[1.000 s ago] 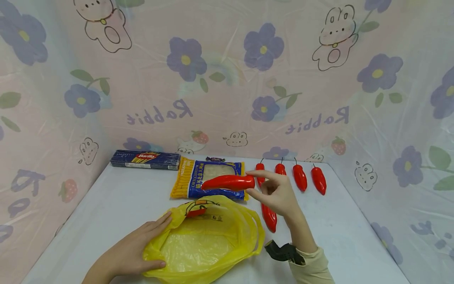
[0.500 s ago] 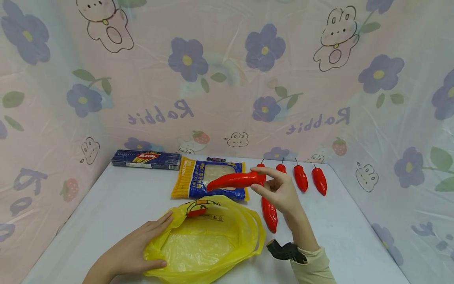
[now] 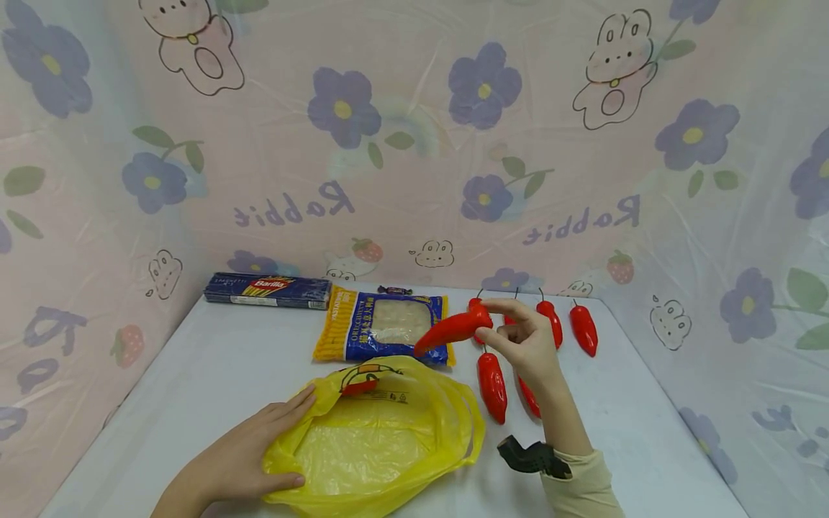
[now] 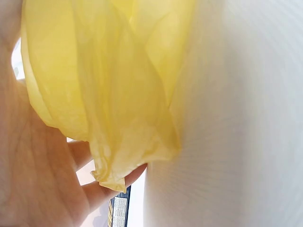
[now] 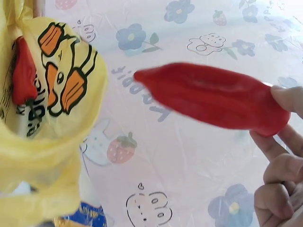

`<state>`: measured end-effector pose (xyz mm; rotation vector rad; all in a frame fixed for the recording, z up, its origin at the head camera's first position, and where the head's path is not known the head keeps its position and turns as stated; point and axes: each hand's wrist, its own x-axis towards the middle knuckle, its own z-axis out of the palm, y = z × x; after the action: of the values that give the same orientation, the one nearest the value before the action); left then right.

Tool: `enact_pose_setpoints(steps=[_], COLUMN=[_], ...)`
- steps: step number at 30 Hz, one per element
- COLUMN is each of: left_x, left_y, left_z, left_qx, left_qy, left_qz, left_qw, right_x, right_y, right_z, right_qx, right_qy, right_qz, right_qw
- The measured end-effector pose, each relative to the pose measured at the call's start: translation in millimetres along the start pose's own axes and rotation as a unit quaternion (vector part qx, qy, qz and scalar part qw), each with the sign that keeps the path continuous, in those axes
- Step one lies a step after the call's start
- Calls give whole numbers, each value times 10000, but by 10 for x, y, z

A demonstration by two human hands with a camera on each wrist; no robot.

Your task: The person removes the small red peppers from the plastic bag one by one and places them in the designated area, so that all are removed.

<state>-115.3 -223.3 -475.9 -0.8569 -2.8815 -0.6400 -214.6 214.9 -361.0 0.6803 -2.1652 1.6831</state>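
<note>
My right hand (image 3: 527,345) pinches a red chili pepper (image 3: 450,331) by its thick end between thumb and fingers. The chili hangs in the air, its pointed tip towards the left. Below and to the left, an open yellow plastic bag (image 3: 453,432) lies on the table. My left hand (image 3: 249,450) rests on the bag's left rim, fingers extended and thumb spread apart. In the left wrist view, yellow plastic (image 4: 123,94) hides part of the fingers. A red chili shape (image 5: 23,73) shows against the bag's wall; I cannot tell whether it is printed.
Several red chilies lie on the white table at the right, including one beside the bag (image 3: 492,388) and one further right (image 3: 584,329). Behind the bag lie a blue and yellow pasta packet (image 3: 401,320), a dark blue Barilla pack (image 3: 268,290) and a small wrapped candy (image 3: 394,291).
My right hand has moved rightward with the chili, whose tip now points further down. The left hand and the bag stay in place.
</note>
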Motion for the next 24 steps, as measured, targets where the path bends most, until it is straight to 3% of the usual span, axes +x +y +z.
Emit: enact_pose_setpoints(steps=[6,16,20,24], left_x=[0,8,14,10], left_y=[-14,-8,3,19], left_z=[11,15,3,-10], left_qx=[-26,-91,-105,-46], left_qy=[-14,-55,-112,-66], left_qz=[-51,-58,-122,-28], left_qw=[10000,9999,9998,10000], right_x=[-66,-227,-287,-355], right_y=[69,188,260,379], right_z=[-176,-608,-783,-938], right_qx=[-252,-775,-1009,-1365], right_qy=[160,535,764,965], right_qz=[58,608,947,1491], right_qw=[9995,9937,9874,9746])
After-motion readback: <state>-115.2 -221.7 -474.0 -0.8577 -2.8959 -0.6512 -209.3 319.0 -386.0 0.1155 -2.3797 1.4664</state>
